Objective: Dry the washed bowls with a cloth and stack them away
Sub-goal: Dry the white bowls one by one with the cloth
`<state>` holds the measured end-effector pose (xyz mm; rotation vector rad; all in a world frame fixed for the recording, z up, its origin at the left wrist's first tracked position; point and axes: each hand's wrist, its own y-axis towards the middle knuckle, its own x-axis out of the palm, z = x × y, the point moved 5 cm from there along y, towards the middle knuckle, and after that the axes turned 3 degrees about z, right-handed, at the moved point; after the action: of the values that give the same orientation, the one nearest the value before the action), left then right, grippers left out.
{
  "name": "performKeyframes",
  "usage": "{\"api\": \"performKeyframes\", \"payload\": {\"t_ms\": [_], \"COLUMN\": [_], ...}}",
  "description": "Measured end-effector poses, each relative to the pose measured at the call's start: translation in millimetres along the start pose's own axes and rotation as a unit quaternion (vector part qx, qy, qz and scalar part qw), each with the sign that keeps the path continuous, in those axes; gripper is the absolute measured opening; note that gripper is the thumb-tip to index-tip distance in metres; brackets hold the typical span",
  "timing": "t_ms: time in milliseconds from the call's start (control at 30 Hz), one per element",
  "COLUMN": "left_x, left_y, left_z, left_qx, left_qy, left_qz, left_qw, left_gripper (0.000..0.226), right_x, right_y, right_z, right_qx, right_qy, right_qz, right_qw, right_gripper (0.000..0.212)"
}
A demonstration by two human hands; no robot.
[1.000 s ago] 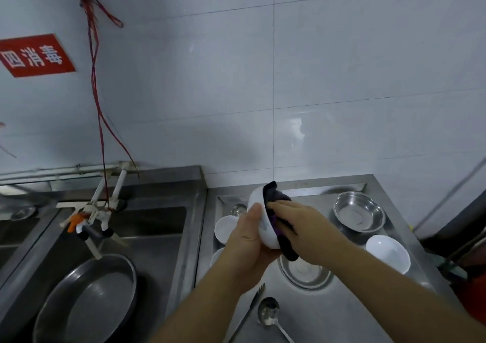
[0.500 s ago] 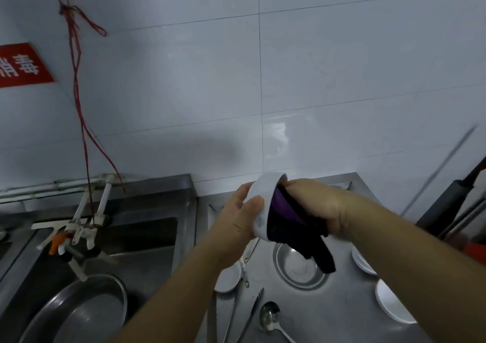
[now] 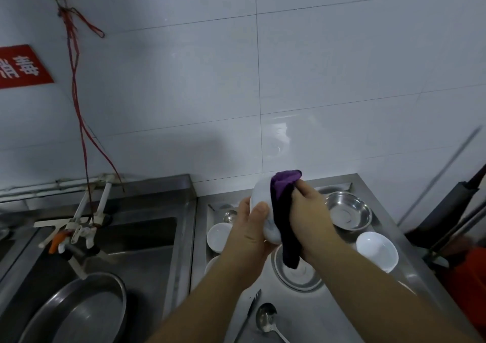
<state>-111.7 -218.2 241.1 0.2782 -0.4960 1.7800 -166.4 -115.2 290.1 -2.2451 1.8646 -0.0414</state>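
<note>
- The cloth [image 3: 282, 211] has shifted from inside the bowl [image 3: 263, 206] to its outside; drying looks nearly done.
- Left hand [image 3: 249, 235] grips the bowl above the desk [image 3: 310, 316]; right hand [image 3: 310, 219] clutches the cloth against it.
- Other bowls wait below.

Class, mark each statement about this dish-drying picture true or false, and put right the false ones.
1. The left hand holds a white bowl. True.
2. The right hand presses a yellow sponge against that bowl. False: it holds a dark purple cloth.
3. A spoon lies on the steel counter near the forearms. True.
4. The steel bowl behind the right hand stands upside down. False: its opening faces up.
5. The large metal pan sits in the sink on the left. True.
</note>
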Motion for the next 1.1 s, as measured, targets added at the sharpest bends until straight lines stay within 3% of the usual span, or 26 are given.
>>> {"api": "performKeyframes", "payload": {"t_ms": [100, 200, 300, 400, 533, 733, 833, 1000, 1100], "left_x": [0.6, -1.0, -2.1, 1.4, -0.3, -6.7, -9.3, -17.5, -20.7], "left_y": [1.7, 4.1, 4.5, 4.6, 5.3, 8.7, 10.4, 14.3, 17.8], "left_z": [2.0, 1.8, -1.2, -1.6, -0.9, -2.0, -5.5, -10.7, -16.3], "left_qx": [0.008, 0.012, 0.018, 0.043, 0.065, 0.073, 0.065, 0.037, 0.006], "left_qy": [-0.008, 0.007, 0.045, 0.104, 0.142, 0.190, 0.225, 0.259, 0.219], "left_qz": [0.044, 0.063, 0.070, 0.058, 0.039, 0.010, -0.016, -0.067, -0.010], "left_qw": [0.999, 0.998, 0.996, 0.992, 0.987, 0.979, 0.972, 0.963, 0.976], "left_gripper": [0.104, 0.092, 0.090, 0.088, 0.081, 0.076, 0.068, 0.078, 0.060], "right_x": [-6.4, -3.0, -3.8, -10.4, -23.5, -23.3, -23.0, -21.6, -23.4], "right_y": [0.3, 2.1, 4.5, 3.9, -0.2, 0.3, 1.7, 3.2, 5.2], "right_z": [0.5, 0.6, 1.0, 8.0, 11.7, 20.7, 24.2, 41.2, 41.0], "right_qx": [-0.098, -0.166, -0.109, 0.064, 0.177, 0.213, 0.218, 0.226, 0.208], "right_qy": [-0.080, -0.195, -0.210, -0.079, 0.084, 0.211, 0.244, 0.261, 0.312], "right_qz": [0.007, -0.075, -0.154, -0.198, -0.177, -0.176, -0.187, -0.166, -0.151], "right_qw": [0.992, 0.964, 0.959, 0.975, 0.965, 0.937, 0.926, 0.924, 0.914], "right_gripper": [0.019, 0.009, 0.015, 0.036, 0.036, 0.064, 0.060, 0.036, 0.035]}}
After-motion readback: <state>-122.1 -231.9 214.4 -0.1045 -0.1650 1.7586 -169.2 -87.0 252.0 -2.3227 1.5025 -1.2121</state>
